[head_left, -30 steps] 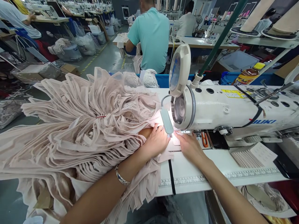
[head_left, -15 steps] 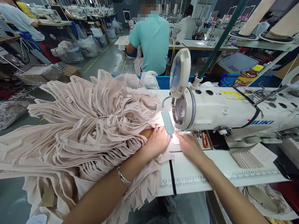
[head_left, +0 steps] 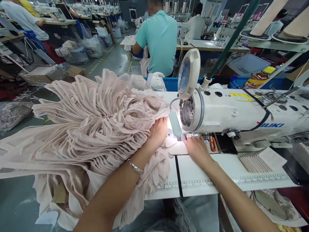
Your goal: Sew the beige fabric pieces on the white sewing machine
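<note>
Left hand [head_left: 158, 132] is tucked against the beige fabric pile [head_left: 103, 132], mostly heaped left of that grip; fingers are kinda hidden, so closure can't be told. Right hand [head_left: 197, 148] is placed below the sewing machine [head_left: 217, 111], its hold also unclear.

A thick pile of pale pinkish-beige garments [head_left: 101, 141] is sprawling across the left part of the white worktop [head_left: 194, 169]. Its thin, partly sheer layers are fanning out in many loose folds, some reaching beyond the worktop's left side and others hanging below its front edge. Patterned lace [head_left: 142, 109] is showing near the upper right of the heap, and a small red mark [head_left: 109, 116] is lying among the central folds. Just right of the pile, a white sewing machine [head_left: 219, 111] with blue lettering is standing upright, its long arm pointing left, and its round end is exposing metal parts.
</note>
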Motion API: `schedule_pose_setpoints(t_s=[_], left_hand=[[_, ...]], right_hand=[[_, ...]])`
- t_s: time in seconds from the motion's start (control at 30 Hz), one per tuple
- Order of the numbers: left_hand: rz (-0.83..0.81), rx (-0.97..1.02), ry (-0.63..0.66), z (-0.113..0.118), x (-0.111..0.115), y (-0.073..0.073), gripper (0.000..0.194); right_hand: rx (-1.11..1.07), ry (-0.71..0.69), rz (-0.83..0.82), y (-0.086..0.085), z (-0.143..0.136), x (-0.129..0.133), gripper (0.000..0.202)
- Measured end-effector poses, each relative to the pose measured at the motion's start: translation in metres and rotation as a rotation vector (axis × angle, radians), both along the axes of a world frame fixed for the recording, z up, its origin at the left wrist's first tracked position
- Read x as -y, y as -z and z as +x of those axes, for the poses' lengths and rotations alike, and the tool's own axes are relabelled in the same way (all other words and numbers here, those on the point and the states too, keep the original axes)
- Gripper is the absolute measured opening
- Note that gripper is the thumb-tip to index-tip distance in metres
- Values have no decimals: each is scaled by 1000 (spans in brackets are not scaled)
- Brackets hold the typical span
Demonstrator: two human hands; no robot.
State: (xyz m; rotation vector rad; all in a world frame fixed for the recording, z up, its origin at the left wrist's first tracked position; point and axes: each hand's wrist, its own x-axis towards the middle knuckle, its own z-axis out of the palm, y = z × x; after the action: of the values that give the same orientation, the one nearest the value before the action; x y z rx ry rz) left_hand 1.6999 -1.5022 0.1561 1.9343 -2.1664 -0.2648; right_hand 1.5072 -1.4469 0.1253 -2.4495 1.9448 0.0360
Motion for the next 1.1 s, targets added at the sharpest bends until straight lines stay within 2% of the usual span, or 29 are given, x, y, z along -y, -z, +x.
schedule_pose_setpoints(t_s=[0.07, 0.17, 0.23, 0.33, 0.37, 0.4, 0.47, 0.53, 0.6, 0.63, 0.7, 0.73, 0.8, 0.87, 0.9, 0.97, 1.03, 1.1], left_hand=[[9, 26, -7, 0, 2, -8, 31], [-51, 92, 126, -1, -18, -22, 28], [-137, 182, 261, 1, -47, -28, 28], [-187, 352, 351, 10, -95, -27, 17], [-146, 397, 374, 14, -108, -27, 8], [-95, 425, 411, 20, -118, -27, 8], [40, 391, 521, 31, -130, -31, 17], [190, 265, 651, 41, -131, -40, 20], [313, 137, 711, 46, -123, -48, 20], [321, 106, 687, 46, -118, -49, 17], [210, 123, 613, 43, -106, -43, 14], [112, 160, 606, 41, -101, -35, 23], [-65, 246, 695, 37, -95, -16, 43], [-156, 325, 765, 35, -93, 2, 54], [-178, 374, 747, 36, -93, 9, 58], [-190, 485, 656, 37, -94, 16, 62], [-188, 582, 596, 37, -95, 15, 62], [-198, 626, 591, 35, -93, 10, 58]], right_hand=[[49, -2, -5, 4, -4, 1, 35], [96, -37, -127, 8, -7, -2, 36], [167, -217, -250, 8, -5, -6, 36], [290, -581, -323, 4, 6, -11, 33], [303, -633, -319, 2, 10, -12, 31], [302, -641, -312, 1, 14, -13, 28], [304, -587, -274, -2, 20, -16, 25], [394, -467, -204, -4, 21, -20, 27], [566, -258, -111, -6, 20, -25, 28], [648, -137, -60, -6, 19, -27, 26], [763, 46, 53, -8, 18, -32, 23], [802, 91, 120, -8, 19, -34, 22], [864, 114, 243, -11, 20, -39, 21], [847, 95, 279, -15, 16, -45, 20], [789, 94, 232, -18, 10, -49, 20], [597, 147, 2, -27, -12, -56, 22], [367, 271, -323, -39, -48, -64, 26], [132, 360, -550, -52, -93, -71, 29]])
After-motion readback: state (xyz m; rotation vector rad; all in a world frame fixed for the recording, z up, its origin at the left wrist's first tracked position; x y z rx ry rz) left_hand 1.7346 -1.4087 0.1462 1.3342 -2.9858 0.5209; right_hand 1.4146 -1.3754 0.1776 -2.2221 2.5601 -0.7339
